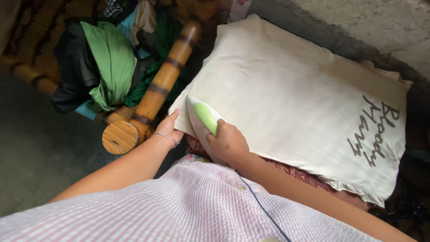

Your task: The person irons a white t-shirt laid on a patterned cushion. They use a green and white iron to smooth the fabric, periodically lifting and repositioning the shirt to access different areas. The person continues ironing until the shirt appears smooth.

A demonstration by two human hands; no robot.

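- Here, the right hand (228, 142) holds tight to a green and white iron (204, 117) on a cream shirt (286, 98).
- The left hand (169, 129) lies flat and open on the shirt's edge.

A cream garment (286, 98) lies flat on a patterned cloth-covered surface (309, 177).

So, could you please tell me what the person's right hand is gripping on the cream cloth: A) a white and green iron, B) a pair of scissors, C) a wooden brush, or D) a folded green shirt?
A: the right hand is closed on the handle of a white and green iron that rests on the cream cloth, while the left hand presses the cloth's edge beside it.
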